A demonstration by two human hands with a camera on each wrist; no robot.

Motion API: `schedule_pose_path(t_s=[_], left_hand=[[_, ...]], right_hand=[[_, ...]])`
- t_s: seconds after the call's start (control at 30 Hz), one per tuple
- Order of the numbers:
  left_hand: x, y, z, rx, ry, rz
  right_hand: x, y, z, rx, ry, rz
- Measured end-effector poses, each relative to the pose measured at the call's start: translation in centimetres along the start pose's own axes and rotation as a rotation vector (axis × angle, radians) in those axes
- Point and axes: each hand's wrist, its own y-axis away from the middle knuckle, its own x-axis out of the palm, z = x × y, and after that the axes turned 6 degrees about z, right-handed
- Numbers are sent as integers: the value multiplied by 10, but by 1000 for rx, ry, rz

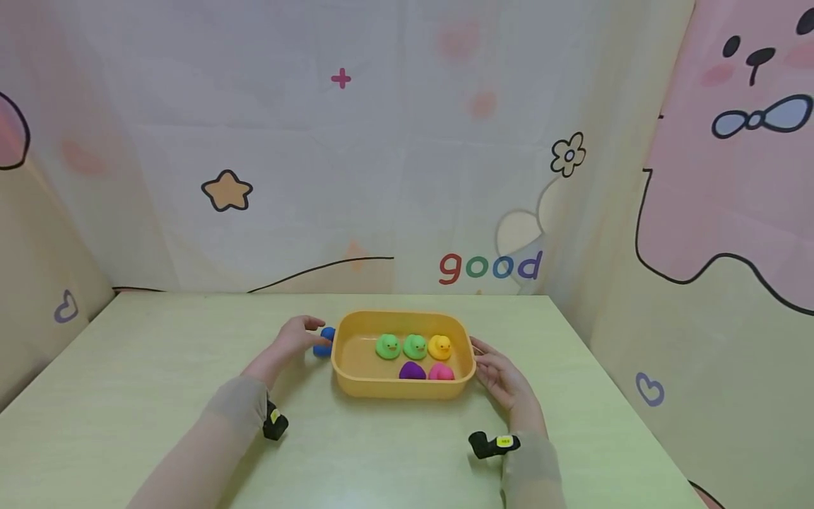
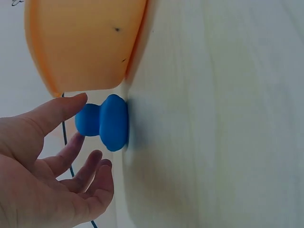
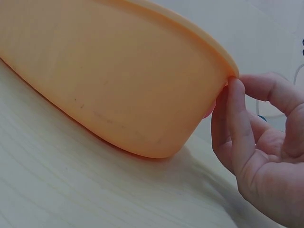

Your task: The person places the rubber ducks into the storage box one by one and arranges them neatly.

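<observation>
At the tray's left end a blue toy (image 2: pixel 114 122) with a rounded head and wider body sits on the table. My left hand (image 1: pixel 297 338) is around it, thumb and index finger on either side of its head in the left wrist view, the other fingers loosely bent. My right hand (image 1: pixel 505 378) pinches the right end of a yellow-orange tray (image 1: pixel 400 389) at its rim, fingertips under the lip. Inside stand two green ducks (image 1: pixel 388 346) and a yellow duck (image 1: pixel 439 347). A purple toy (image 1: pixel 413 371) and a pink toy (image 1: pixel 441 372) are partly hidden by the front wall.
The pale wooden table (image 1: pixel 375 459) extends around the tray. A printed cloth (image 1: pixel 286 141) hangs behind it and at both sides. Dark wrist cameras (image 1: pixel 275 422) sit on both forearms. A pink bit shows between tray and fingers in the right wrist view.
</observation>
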Motion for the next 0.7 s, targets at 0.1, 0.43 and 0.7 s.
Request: schedule_pose_path(t_s=[0.1, 0.43, 0.7], left_hand=[[2, -3, 1, -17, -19, 11], [11, -12, 3, -81, -57, -17], [15, -13, 2, -69, -149, -70]], right_hand=[[1, 1, 1, 12, 3, -1], [2, 2, 0, 0, 13, -7], [1, -1, 0, 5, 10, -39]])
